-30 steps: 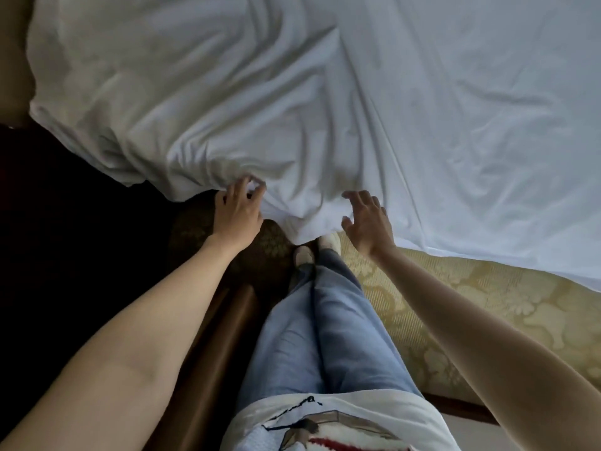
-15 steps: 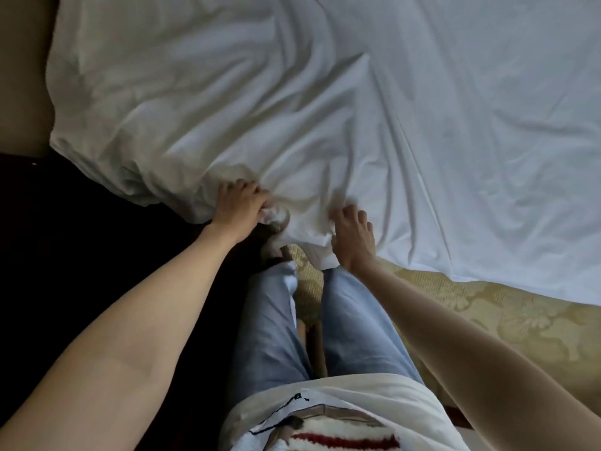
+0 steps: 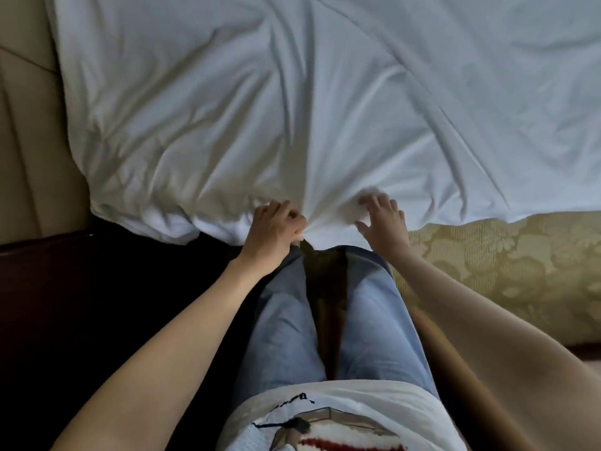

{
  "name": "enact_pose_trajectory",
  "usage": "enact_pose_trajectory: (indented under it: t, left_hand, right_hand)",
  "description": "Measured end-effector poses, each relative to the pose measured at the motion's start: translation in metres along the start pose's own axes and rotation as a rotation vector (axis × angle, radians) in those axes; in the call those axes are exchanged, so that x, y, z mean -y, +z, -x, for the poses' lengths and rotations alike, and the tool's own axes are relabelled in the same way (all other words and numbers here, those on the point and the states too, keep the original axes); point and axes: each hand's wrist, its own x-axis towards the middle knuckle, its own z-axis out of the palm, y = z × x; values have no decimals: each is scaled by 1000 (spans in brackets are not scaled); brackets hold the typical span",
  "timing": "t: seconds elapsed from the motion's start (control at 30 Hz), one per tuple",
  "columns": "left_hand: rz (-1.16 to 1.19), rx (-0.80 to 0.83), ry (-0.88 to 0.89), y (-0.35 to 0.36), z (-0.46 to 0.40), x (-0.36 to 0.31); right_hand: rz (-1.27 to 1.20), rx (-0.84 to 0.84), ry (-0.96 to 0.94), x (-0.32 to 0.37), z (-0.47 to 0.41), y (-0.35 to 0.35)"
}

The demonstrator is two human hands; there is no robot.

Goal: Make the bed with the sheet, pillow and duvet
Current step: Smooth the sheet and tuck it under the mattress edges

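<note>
While left hand (image 3: 276, 227) grips white sheet (image 3: 292, 109), right hand (image 3: 383, 219) presses flat above gold mattress (image 3: 507, 265).

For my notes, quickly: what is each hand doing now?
Left hand: closed, gripping the edge of the white sheet.
Right hand: open, fingers spread and resting on the sheet.

No legible text, label, brand, number or sign found anywhere in view. The only printed matter is a graphic on the person's white T-shirt (image 3: 341, 418), at 6 o'clock in the frame: dark line drawing with a red band beneath it. A few small dark marks sit above the drawing; they cannot be read as characters.
</note>
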Motion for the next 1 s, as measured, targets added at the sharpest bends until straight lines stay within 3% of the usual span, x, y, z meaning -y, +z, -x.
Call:
enact_pose_trajectory:
  t: [0.2,0.3,0.47,0.67,1.0]
  left_hand:
    - [66,-151,119,2,36,15]
    - [144,-150,60,8,58,20]
    - [135,-47,-52,13,90,16]
    - [110,-70,-281,1,103,0]
    - [51,86,-319,-18,109,2]
  right_hand:
    - [-73,-258,-21,27,11,15]
    - [-176,-207,-97,30,29,14]
    - [-298,20,-94,24,81,33]
    - [-423,-34,-102,33,101,32]
    - [-384,-57,-134,43,118,43]
